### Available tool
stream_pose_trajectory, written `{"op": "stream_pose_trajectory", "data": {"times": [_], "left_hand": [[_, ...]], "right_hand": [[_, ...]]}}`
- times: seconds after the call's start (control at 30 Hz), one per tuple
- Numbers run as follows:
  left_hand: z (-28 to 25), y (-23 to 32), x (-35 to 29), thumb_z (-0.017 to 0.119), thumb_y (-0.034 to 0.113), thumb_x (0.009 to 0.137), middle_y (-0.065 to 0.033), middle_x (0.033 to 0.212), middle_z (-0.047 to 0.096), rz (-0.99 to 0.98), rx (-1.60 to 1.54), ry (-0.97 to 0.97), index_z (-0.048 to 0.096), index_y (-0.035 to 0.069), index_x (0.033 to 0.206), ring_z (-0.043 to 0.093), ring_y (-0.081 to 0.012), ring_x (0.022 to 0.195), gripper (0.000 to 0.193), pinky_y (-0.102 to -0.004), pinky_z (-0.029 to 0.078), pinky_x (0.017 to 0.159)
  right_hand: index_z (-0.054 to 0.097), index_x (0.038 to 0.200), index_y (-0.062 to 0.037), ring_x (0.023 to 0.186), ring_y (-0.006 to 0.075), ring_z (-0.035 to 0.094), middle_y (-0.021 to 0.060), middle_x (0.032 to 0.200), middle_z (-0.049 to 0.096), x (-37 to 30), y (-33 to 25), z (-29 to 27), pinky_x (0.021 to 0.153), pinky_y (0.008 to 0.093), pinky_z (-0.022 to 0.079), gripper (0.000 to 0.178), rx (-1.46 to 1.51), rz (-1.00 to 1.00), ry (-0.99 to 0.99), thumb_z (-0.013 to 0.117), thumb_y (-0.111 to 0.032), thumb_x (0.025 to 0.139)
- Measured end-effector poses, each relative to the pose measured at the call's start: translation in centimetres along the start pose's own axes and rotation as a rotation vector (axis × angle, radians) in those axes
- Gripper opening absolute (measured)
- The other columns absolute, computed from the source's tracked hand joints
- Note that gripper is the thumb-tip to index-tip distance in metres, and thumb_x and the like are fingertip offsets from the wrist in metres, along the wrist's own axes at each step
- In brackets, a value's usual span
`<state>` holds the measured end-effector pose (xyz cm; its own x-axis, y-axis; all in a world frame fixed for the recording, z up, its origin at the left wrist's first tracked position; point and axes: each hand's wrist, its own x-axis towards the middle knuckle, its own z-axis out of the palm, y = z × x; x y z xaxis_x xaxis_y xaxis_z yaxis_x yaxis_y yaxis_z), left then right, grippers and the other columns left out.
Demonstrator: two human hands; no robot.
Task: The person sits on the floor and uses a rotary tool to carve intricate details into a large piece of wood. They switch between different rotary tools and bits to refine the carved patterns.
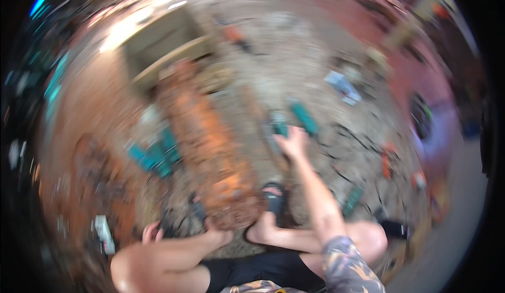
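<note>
A long log-like piece [202, 135], orange-brown and rough, lies between my feet and runs away toward the far left. My right hand [294, 143] reaches out to its right with thumb and fingers apart. It is at the near end of a teal power tool [280, 123] with a pale round head; blur hides whether they touch. Another teal tool [303, 117] lies just right of it. Low at the left, my left hand [152, 233] shows only some fingers beyond my knee, beside dark, unclear objects; what it holds, if anything, is hidden.
Several teal tools [155, 155] lie left of the log-like piece. A wooden box-like stand [168, 53] is at its far end. Dark cords [357, 140] and another teal tool [352, 200] lie at right. A white-and-blue packet [343, 87] rests farther off. A white box [104, 234] is at left.
</note>
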<state>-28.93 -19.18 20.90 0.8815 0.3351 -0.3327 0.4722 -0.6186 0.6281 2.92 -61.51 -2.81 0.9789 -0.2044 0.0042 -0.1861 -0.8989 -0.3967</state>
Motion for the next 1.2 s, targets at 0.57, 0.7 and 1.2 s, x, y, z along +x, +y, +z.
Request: {"op": "stream_pose_trajectory", "data": {"times": [0.57, 0.7, 1.2], "left_hand": [[-5.9, -43.2, -5.5, 0.064, 0.037, 0.105, -0.0025, 0.095, 0.071, -0.704, -1.047, 1.087, 0.067, 0.007, 0.114, 0.064, -0.0098, 0.077, 0.031, -0.0263, 0.052, 0.065], [-9.5, -49.2, -1.7, 0.063, 0.045, 0.104, 0.0002, 0.099, 0.074, -0.730, -1.291, 1.131, 0.066, 0.013, 0.112, 0.064, -0.0101, 0.076, 0.033, -0.0257, 0.049, 0.065], [-8.1, -45.9, -0.2, 0.049, 0.044, 0.111, -0.0032, 0.089, 0.070, -0.272, -1.719, 1.120, 0.063, 0.011, 0.113, 0.057, -0.0138, 0.063, 0.036, -0.0286, 0.045, 0.062]], "right_hand": [[0.059, 0.143, 0.0005, 0.122, 0.0272, 0.062, 0.0167, 0.138, 0.063, 1.4, -5.1, -19.9, 0.104, 0.0406, 0.048, 0.048, -0.182, -0.558, -0.489, 0.068, -0.006, 0.096], [0.060, 0.145, -0.0070, 0.125, 0.0290, 0.058, 0.0180, 0.137, 0.063, -5.5, -9.0, -22.6, 0.109, 0.0448, 0.046, 0.053, 0.002, -0.413, -0.690, 0.075, -0.017, 0.095], [0.064, 0.142, -0.0060, 0.106, 0.0202, 0.064, 0.0122, 0.127, 0.071, -15.3, -14.5, -23.8, 0.094, 0.0355, 0.053, 0.049, -0.082, -0.741, -0.656, 0.076, -0.011, 0.095]]}}
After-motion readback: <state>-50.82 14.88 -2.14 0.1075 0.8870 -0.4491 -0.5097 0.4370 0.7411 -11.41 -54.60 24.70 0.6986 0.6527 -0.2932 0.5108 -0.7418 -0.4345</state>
